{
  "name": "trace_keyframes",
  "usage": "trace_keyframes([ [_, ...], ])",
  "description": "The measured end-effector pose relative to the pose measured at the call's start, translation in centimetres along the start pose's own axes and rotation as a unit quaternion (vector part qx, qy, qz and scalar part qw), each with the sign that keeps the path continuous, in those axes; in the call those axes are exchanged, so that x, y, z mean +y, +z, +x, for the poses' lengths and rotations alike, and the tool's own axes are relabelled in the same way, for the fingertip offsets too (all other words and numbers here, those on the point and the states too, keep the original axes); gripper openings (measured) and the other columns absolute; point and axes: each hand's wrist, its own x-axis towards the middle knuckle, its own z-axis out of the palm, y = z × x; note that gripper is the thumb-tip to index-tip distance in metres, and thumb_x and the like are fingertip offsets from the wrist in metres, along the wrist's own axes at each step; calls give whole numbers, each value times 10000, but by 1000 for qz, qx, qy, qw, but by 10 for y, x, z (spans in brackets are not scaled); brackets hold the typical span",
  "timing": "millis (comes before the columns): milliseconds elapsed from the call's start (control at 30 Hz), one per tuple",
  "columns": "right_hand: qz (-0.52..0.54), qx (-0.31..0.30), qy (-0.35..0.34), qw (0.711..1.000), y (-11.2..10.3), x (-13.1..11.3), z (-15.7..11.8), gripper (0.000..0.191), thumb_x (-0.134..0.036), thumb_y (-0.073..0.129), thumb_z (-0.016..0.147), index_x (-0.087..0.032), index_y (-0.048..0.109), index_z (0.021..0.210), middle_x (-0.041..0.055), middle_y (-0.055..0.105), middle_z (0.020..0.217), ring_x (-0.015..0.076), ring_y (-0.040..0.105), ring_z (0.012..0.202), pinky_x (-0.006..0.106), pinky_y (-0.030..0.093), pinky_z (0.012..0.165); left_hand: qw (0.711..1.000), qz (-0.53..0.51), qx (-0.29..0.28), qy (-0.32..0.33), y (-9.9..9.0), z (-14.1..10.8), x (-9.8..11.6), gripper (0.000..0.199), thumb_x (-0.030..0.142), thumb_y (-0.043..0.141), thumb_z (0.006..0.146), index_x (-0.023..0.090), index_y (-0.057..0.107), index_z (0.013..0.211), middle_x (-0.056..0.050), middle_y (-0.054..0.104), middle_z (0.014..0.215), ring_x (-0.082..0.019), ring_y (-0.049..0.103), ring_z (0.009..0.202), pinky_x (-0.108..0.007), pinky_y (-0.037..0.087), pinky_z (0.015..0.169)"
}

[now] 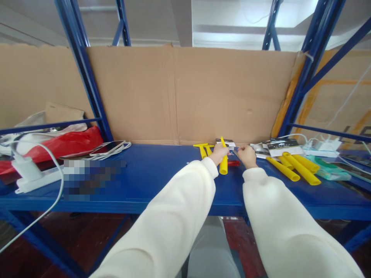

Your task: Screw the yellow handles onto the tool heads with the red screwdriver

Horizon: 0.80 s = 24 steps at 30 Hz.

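Note:
My left hand is closed around a yellow tube-like handle, which stands tilted with its thick end toward me. Just right of it, my right hand is closed, its fingertips pinching near a small thin piece that I cannot make out clearly. Yellow T-shaped pieces lie behind my left hand. Between and below the hands rests a red item, partly hidden. A black-and-white printed card lies by the cardboard at the back.
Several yellow tubes lie on the blue bench at right, beside printed packages and a green plastic pack. At left are a red bag, white cables and a power strip. Cardboard stands behind.

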Motion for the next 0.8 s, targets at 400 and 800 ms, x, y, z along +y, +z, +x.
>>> trace_keyframes([
  [400, 2, -34, 13, 999, -7, -7, -5, 325, -232, 511, 862, -198, 786, 1034, 207, 747, 1140, 359, 707, 1073, 436, 546, 842, 999, 19, 25, 9, 33, 28, -11, 238, -50, 642, 704, 135, 710, 839, -36, 640, 667, -199, 664, 691, -261, 487, 595],
  [800, 12, -30, 45, 998, -12, -15, -12, 339, -209, 507, 864, -195, 787, 1055, 197, 750, 1154, 351, 700, 1095, 437, 535, 877, 1000, -8, 11, -14, 32, 31, -18, 271, -27, 626, 770, 126, 704, 979, 8, 546, 614, -170, 610, 599, -276, 539, 584],
])
